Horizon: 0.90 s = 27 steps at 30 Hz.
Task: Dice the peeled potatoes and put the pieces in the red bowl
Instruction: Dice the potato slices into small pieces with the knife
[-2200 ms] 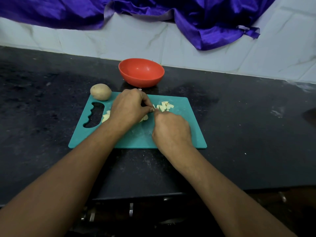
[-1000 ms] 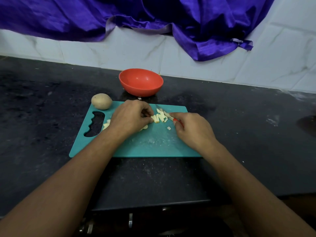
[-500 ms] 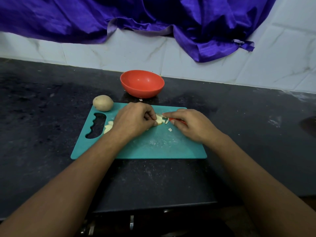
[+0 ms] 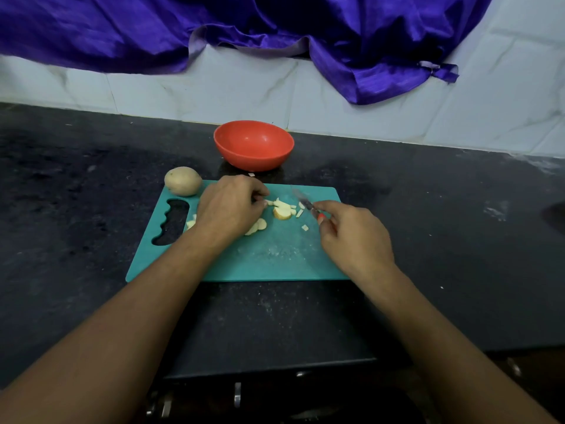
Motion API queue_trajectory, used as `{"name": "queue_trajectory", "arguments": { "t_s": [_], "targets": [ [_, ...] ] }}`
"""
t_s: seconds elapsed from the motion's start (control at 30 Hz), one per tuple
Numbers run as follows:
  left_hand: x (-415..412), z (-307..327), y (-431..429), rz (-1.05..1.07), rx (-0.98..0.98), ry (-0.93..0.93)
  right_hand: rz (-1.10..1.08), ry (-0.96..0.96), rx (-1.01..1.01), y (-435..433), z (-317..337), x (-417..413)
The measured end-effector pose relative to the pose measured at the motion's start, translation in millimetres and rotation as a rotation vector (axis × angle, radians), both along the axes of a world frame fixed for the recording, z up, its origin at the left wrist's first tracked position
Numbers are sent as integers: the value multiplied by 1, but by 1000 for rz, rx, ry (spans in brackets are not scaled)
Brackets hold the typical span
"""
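On the teal cutting board (image 4: 269, 258), the left hand (image 4: 229, 206) pinches potato pieces (image 4: 282, 209) while the right hand (image 4: 354, 237) grips a knife (image 4: 305, 205).

Both bare forearms reached forward from the lower corners and converged toward the middle of the view. The left hand (image 4: 230, 209) lay palm down with knuckles up, its fingers curled and its fingertips (image 4: 263, 202) pinched together, pointing right. The right hand (image 4: 356, 237) sat a little apart to its right, back upward, wrist angled inward, its grip closed, forefinger extended forward and left.
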<state>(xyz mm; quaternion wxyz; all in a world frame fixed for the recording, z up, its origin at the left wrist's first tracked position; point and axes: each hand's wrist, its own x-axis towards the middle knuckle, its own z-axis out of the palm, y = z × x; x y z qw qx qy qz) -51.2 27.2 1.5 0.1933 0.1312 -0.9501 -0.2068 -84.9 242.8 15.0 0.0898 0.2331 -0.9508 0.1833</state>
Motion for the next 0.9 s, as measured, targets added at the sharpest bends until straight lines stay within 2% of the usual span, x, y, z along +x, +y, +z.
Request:
{"name": "queue_trajectory", "arguments": {
  "t_s": [0.17,0.47,0.9],
  "targets": [
    [-4,0,3,-6,-6,3,-30,37,137,-12,2,25],
    [-2,1,4,-73,63,13,89,72,151,-20,2,11],
    [0,5,0,-154,194,-28,133,73,104,-14,-2,-9]
  ]
}}
